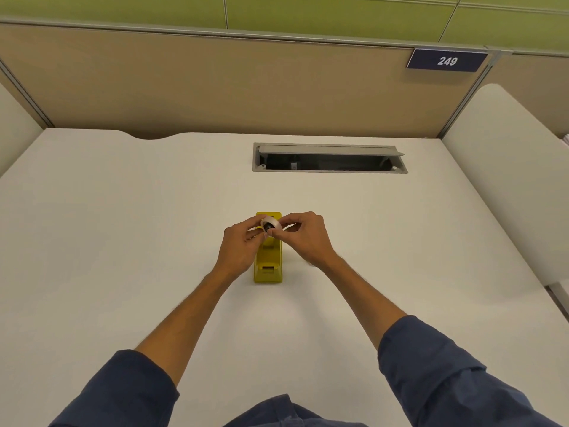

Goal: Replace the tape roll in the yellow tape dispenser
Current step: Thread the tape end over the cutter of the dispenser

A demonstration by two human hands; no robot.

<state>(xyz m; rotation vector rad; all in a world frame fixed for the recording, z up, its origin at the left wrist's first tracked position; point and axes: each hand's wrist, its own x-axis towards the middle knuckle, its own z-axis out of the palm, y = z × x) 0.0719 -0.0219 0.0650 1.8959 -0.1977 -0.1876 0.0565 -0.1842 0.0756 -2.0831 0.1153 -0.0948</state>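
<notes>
Sleeves at 6 o'clock, forearms reaching in. Yellow tape dispenser [268, 263] at centre, cradle seemingly empty. Left hand [238, 249] and right hand [304, 238] both pinch tape roll [271, 224] with dark hub, held above dispenser. Seating it remains, I judge. Cable tray [329, 158] at 12 o'clock.

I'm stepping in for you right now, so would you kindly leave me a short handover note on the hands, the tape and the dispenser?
Left hand: grips the tape roll from the left.
Right hand: pinches at the roll's dark core.
Yellow tape dispenser: on the white desk, under both hands, cutter end towards you.
Done: roll lifted above the dispenser; whether it is the old or new one cannot be told.
Left: seat a roll in the cradle and thread the tape to the cutter.
</notes>
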